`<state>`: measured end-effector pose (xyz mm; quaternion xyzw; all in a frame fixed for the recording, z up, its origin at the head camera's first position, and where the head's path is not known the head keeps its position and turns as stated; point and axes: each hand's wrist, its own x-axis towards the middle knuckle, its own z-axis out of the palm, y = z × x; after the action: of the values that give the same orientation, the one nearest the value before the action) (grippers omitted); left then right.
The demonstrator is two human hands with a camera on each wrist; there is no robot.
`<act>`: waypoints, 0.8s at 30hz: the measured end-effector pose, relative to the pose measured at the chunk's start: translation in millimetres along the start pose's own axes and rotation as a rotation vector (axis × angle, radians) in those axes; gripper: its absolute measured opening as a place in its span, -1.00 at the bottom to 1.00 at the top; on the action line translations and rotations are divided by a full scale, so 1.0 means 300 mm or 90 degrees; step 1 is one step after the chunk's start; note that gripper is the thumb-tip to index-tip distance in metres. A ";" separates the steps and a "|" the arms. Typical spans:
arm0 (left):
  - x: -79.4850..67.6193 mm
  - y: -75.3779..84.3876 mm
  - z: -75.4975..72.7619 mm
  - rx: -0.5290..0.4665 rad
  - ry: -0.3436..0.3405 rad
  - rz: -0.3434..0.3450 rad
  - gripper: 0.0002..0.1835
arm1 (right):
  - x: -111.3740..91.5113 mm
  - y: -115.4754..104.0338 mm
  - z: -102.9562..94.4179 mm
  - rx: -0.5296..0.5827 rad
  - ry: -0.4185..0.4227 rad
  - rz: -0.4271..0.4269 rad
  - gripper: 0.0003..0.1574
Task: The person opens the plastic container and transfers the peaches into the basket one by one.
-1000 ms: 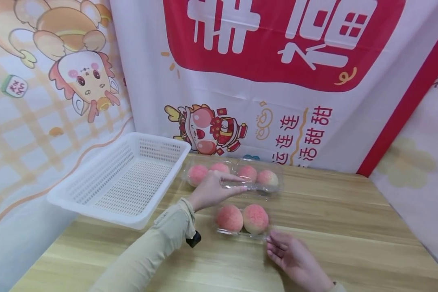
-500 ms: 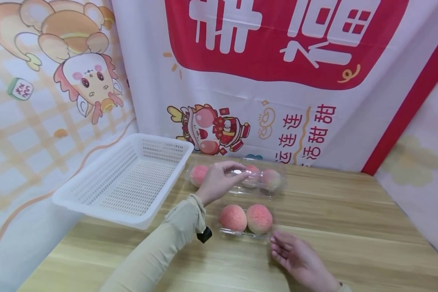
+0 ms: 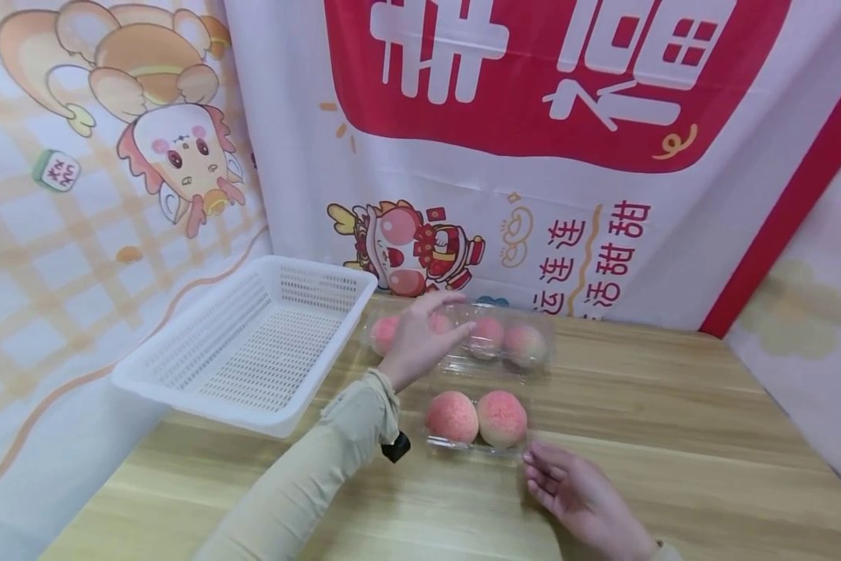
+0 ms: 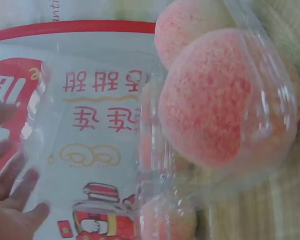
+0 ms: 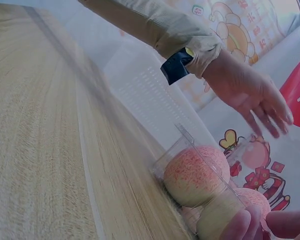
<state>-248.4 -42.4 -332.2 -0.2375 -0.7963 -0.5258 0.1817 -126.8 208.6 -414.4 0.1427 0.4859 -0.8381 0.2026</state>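
Two pink-and-cream peaches [image 3: 451, 418] sit side by side in a clear plastic clamshell box [image 3: 478, 449] on the table. Its transparent lid [image 4: 60, 125] appears raised at the back. My left hand [image 3: 423, 336] hovers above and behind the box with fingers extended and thumb apart. In the left wrist view, its fingers [image 4: 20, 185] are by the lid; whether they touch it I cannot tell. My right hand [image 3: 577, 499] pinches the box's near right corner between thumb and curled fingers. In the right wrist view, its fingertips [image 5: 240, 225] partly cover the second peach.
Behind the near box, more peaches [image 3: 524, 346] in clear plastic packaging stand along the back of the wooden table [image 3: 673, 405]. A white perforated basket [image 3: 266, 425] is at the left. Printed cloths [image 3: 504, 179] hang behind and at both sides.
My left hand's fingers have spread wider, after lying closer together near the lid. The right hand stays at the box's corner. The whole head view has drifted slightly, shifting things rightward.
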 end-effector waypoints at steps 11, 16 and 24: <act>-0.117 0.039 -0.039 -0.094 -0.033 0.018 -0.28 | 0.002 -0.007 -0.006 0.004 -0.006 0.007 -0.87; -0.172 0.008 -0.033 -0.177 -0.069 -0.099 -0.31 | 0.004 -0.004 -0.005 -0.002 0.000 0.004 -0.87; -0.247 -0.032 -0.015 -0.216 -0.059 -0.149 -0.33 | 0.010 -0.004 0.000 0.002 0.000 0.012 -0.87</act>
<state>-192.7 -63.5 -377.7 -0.1940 -0.7262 -0.6583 0.0402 -130.0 208.7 -414.8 0.1474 0.4829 -0.8371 0.2105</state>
